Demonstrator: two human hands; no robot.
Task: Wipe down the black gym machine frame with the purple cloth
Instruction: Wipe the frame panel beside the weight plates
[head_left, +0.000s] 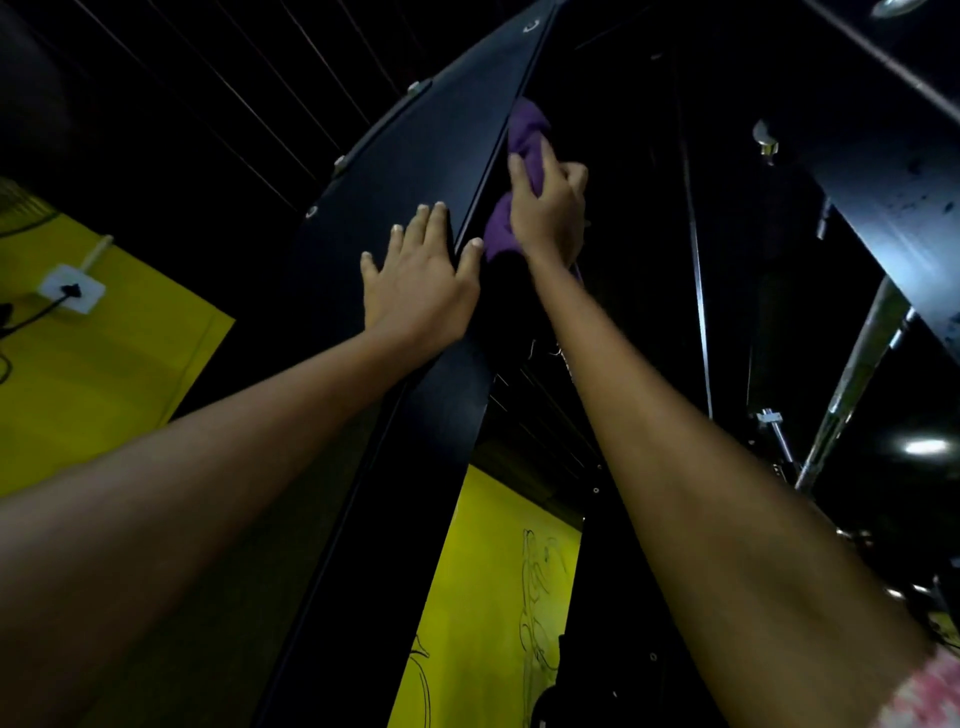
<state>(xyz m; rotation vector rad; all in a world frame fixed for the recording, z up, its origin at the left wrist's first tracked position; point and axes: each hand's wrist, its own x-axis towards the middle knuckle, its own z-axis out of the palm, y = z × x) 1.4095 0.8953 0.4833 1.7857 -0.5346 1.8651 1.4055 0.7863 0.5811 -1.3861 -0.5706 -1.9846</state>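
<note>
- Your right hand (548, 208) is bunched around the purple cloth (524, 140), fingers curled into it, pressing it against the inner side of the black gym machine frame (415, 156), just past the long edge of the upright panel.
- Your left hand (421, 280) lies flat on the outer face of that same panel, fingers straight and spread, thumb reaching over the edge toward the cloth. It holds nothing; it looks to be bracing you while you reach up.
- The cloth sits high on the frame, above your head line, part of it showing above your fingers and part bulging below your palm.
- How far along you are is hard to judge: the frame is dark and dimly lit, so no wiped or dusty patches can be told apart on the panel.
- A sloped black beam (893, 197) at the upper right shows pale specks and smudges, so that part probably still needs the cloth.
- The panel's lower run, dropping between your forearms toward the yellow wall (493, 571), also looks left to cover, along with the outer face under your left hand.
</note>
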